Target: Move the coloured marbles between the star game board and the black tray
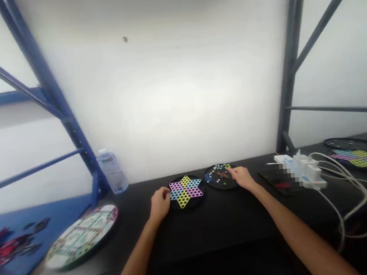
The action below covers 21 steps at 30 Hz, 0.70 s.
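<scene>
A round black Chinese checkers board with a yellow, pink and blue star full of holes lies on the black tabletop. At its left edge is my left hand, fingers curled together at the rim; whatever they may hold is hidden. To the right of the board, a round black tray carries many small marbles in blue, white, red, yellow and green. My right hand reaches over the tray's right side, its fingertips pressed together at the yellow marbles. I cannot see what is between them.
Left stand a clear plastic bottle and a round printed board. On the right are a dark flat device, a white power strip and looping white cables. Another star board lies beyond. Metal uprights flank the white wall.
</scene>
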Tool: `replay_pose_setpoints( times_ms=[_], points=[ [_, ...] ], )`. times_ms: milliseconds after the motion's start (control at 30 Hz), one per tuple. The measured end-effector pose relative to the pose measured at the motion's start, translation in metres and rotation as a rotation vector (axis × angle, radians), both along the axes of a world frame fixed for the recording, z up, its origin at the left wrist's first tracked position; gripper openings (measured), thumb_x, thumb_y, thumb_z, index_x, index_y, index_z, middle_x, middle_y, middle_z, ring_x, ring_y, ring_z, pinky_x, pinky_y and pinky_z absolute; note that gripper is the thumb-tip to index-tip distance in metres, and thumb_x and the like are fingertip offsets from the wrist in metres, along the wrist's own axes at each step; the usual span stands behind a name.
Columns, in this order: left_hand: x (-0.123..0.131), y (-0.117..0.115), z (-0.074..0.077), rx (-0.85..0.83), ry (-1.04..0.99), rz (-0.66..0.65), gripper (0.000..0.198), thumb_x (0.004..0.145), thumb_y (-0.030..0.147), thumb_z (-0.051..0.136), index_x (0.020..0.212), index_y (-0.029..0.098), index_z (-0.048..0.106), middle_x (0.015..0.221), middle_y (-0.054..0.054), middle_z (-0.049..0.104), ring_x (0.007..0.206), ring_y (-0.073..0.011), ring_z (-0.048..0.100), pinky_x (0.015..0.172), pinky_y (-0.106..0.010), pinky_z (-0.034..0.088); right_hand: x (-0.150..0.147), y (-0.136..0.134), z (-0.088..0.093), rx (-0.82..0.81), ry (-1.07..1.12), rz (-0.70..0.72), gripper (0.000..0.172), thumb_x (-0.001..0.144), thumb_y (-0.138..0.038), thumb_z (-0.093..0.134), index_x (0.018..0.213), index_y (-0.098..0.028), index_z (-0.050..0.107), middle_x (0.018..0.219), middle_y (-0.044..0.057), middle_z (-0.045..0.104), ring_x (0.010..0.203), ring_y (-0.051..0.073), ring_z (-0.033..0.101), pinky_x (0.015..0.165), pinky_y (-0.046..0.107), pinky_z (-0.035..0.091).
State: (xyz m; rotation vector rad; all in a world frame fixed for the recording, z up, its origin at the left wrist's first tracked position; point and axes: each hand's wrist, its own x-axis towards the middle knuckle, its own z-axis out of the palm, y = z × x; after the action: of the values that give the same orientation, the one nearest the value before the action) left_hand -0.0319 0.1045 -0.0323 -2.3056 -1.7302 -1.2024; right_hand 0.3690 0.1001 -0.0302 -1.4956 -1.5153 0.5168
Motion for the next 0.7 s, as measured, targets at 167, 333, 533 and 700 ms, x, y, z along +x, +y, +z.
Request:
replay_pose_setpoints(
  times_ms=[167, 333, 533, 700],
  points=[
    [-0.001, 0.0, 0.0, 0.015, 0.022, 0.003, 0.017, 0.082, 0.02, 0.047, 0.088, 0.02, 0.063, 0.089, -0.004, 0.067, 0.085, -0.019, 0.061, 0.081, -0.032, 0.046, -0.018, -0.012, 0.016, -0.098, -0.735, 0.082, 0.04, 0.095, -0.048, 0.038, 0.104, -0.016, 0.06, 0.098, 0.013, 0.067, 0.093, 0.024, 0.063, 0.078, 0.029, 0.041],
    [-0.002, 0.002, -0.004, 0.022, 0.029, 0.013, 0.019, 0.081, 0.017, 0.048, 0.091, 0.02, 0.064, 0.095, -0.004, 0.067, 0.093, -0.0199, 0.06, 0.089, -0.034, 0.045, -0.03, -0.009, 0.02, -0.159, -0.906, 0.195, 0.05, 0.094, -0.044, 0.042, 0.133, -0.014, 0.046, 0.111, 0.019, 0.063, 0.102, 0.029, 0.061, 0.082, 0.033, 0.042],
    [-0.003, 0.004, -0.008, -0.007, 0.008, -0.017, 0.024, 0.081, 0.017, 0.049, 0.1, 0.02, 0.065, 0.11, -0.005, 0.066, 0.105, -0.0209, 0.058, 0.098, -0.036, 0.042, -0.024, 0.003, 0.007, -0.127, -0.814, 0.203, 0.041, 0.092, -0.037, 0.048, 0.124, -0.013, 0.053, 0.103, 0.019, 0.065, 0.094, 0.028, 0.063, 0.077, 0.032, 0.042],
    [-0.002, 0.003, -0.007, 0.0, 0.013, -0.019, 0.025, 0.081, 0.018, 0.05, 0.1, 0.02, 0.065, 0.107, -0.005, 0.067, 0.104, -0.0212, 0.059, 0.096, -0.036, 0.043, -0.02, 0.006, 0.002, -0.112, -0.192, 0.246, 0.029, 0.088, -0.043, 0.05, 0.081, -0.016, 0.057, 0.067, 0.004, 0.061, 0.059, 0.014, 0.056, 0.057, 0.024, 0.039]
  ],
)
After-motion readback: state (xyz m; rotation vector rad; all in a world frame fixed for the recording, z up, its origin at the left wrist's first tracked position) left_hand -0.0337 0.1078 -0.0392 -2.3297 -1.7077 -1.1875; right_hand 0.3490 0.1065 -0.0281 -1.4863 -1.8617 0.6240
